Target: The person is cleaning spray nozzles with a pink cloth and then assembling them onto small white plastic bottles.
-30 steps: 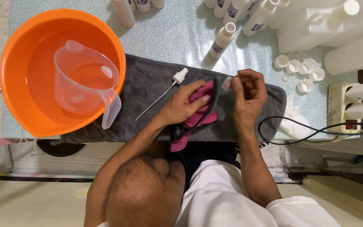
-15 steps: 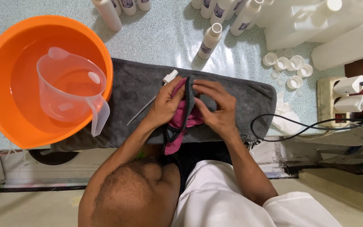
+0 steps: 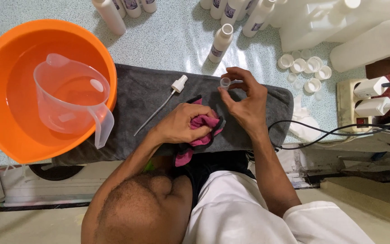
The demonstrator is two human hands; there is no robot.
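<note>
In the head view, the left hand is gripping a crumpled pink cloth with a black edge, fingers curled tightly around it, and is resting on the dark grey towel that is covering part of the speckled worktop. Just to its right and slightly farther from the body, the right hand is pinching a small clear plastic cap between thumb and fingertips, holding it just above the towel and near the cloth. A white spray pump with a long thin tube is lying on the towel left of the cap. A clear plastic measuring jug is sitting inside the round orange basin at the left. White bottles and loose white caps are standing beyond the hands.
</note>
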